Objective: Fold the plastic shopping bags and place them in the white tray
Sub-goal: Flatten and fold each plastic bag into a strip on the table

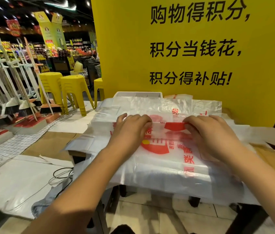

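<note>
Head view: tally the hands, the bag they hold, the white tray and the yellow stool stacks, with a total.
Left hand and right hand: 2
Plastic bag pinched at its fold by both: 1
White tray: 1
Yellow stool stacks: 3
Total: 7

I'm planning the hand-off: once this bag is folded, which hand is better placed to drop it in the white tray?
Left, probably. The tray stands just beyond the left hand; the right hand sits off to its side. Both grip the bag.
</note>
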Action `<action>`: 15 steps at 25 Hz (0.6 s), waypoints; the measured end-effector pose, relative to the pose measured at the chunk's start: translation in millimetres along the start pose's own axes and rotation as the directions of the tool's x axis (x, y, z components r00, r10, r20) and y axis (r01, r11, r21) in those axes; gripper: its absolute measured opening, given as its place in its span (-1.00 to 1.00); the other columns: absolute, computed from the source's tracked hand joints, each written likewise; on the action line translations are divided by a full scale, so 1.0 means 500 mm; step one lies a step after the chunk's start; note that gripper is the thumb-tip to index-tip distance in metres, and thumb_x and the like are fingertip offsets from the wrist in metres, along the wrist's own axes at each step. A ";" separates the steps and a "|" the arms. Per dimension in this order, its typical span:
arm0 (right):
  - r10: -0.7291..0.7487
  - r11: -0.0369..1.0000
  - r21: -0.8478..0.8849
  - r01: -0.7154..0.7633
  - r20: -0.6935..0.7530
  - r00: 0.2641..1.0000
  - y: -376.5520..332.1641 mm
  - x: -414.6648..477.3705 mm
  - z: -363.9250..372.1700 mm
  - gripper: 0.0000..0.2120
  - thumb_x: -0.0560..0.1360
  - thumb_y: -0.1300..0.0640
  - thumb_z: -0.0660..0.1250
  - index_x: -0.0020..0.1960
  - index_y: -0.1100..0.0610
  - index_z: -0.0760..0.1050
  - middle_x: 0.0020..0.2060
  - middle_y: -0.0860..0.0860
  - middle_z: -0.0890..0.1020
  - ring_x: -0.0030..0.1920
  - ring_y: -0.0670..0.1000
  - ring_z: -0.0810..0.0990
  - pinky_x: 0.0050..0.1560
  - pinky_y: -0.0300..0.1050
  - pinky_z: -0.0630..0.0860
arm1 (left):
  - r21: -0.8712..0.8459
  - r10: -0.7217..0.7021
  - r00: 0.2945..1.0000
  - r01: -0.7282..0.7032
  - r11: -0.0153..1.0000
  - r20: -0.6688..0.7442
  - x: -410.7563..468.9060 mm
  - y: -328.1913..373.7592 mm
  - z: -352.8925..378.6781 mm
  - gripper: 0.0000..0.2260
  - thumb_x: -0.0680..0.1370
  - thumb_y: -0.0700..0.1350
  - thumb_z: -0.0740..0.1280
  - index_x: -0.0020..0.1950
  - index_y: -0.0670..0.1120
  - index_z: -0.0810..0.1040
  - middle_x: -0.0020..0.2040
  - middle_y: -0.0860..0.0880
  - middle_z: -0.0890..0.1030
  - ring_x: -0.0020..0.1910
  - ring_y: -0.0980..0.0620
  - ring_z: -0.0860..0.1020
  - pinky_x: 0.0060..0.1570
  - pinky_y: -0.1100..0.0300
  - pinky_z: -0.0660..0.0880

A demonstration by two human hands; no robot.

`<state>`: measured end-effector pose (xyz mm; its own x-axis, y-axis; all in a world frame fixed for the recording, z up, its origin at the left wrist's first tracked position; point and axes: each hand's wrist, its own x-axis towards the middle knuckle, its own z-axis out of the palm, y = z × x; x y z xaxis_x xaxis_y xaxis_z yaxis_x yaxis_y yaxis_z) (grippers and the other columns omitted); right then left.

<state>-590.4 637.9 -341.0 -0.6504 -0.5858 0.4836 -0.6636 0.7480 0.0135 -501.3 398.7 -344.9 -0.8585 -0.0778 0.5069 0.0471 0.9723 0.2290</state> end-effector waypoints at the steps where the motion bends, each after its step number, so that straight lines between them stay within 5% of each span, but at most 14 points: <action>1: 0.025 1.000 0.011 -0.025 0.016 1.000 -0.003 0.006 0.000 -0.75 0.65 -0.10 0.07 0.21 -0.10 0.45 0.02 -0.09 0.65 0.12 0.06 0.58 0.30 0.10 0.32 | -0.007 -0.012 1.000 0.012 1.000 0.018 0.007 -0.007 -0.001 -0.78 0.70 0.04 0.10 0.19 0.10 0.53 0.03 0.08 0.60 0.15 0.01 0.50 0.41 0.02 0.10; 5: 0.123 0.992 -0.038 -0.117 0.196 0.973 -0.014 0.011 0.032 -0.59 0.65 -0.18 -0.04 0.43 -0.16 0.33 0.21 -0.03 0.55 0.29 0.07 0.47 0.48 0.19 0.12 | 0.064 -0.062 0.982 0.052 0.997 0.176 0.022 -0.025 0.010 -0.68 0.70 0.08 0.08 0.38 0.13 0.48 0.18 -0.01 0.55 0.31 -0.05 0.42 0.47 -0.05 0.05; 8: 0.153 0.988 -0.024 -0.152 0.262 0.953 -0.011 0.012 0.037 -0.56 0.65 -0.16 0.03 0.50 -0.12 0.28 0.33 0.00 0.48 0.34 0.10 0.44 0.47 0.13 0.19 | 0.076 -0.078 0.957 0.059 0.995 0.281 0.015 -0.031 0.014 -0.62 0.70 0.09 0.07 0.50 0.10 0.39 0.37 -0.01 0.46 0.45 -0.04 0.31 0.54 -0.15 -0.12; 12: 0.065 0.993 0.088 -0.082 0.185 0.981 -0.049 0.011 0.032 -0.56 0.63 -0.03 0.18 0.50 -0.05 0.32 0.42 -0.01 0.44 0.36 0.12 0.44 0.36 0.02 0.34 | 0.012 -0.027 0.946 0.025 1.000 0.323 0.002 -0.026 0.025 -0.62 0.71 0.01 0.06 0.52 0.09 0.37 0.51 0.03 0.36 0.51 -0.01 0.26 0.55 -0.07 0.05; 15: -0.028 0.974 0.222 -0.045 0.313 0.950 -0.108 0.001 0.043 -0.51 0.68 -0.11 0.03 0.58 -0.06 0.17 0.57 -0.03 0.22 0.55 0.04 0.20 0.53 0.02 0.14 | 0.026 -0.051 0.906 0.044 0.999 0.421 -0.005 -0.002 0.032 -0.56 0.71 0.06 0.00 0.61 0.04 0.19 0.63 0.01 0.13 0.60 0.05 0.04 0.57 -0.05 -0.14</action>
<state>-563.1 590.5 -360.2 -0.7145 -0.6746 0.1853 -0.6995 0.6852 -0.2030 -507.6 401.3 -359.8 -0.9949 -0.0271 0.0975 -0.0040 0.9734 0.2290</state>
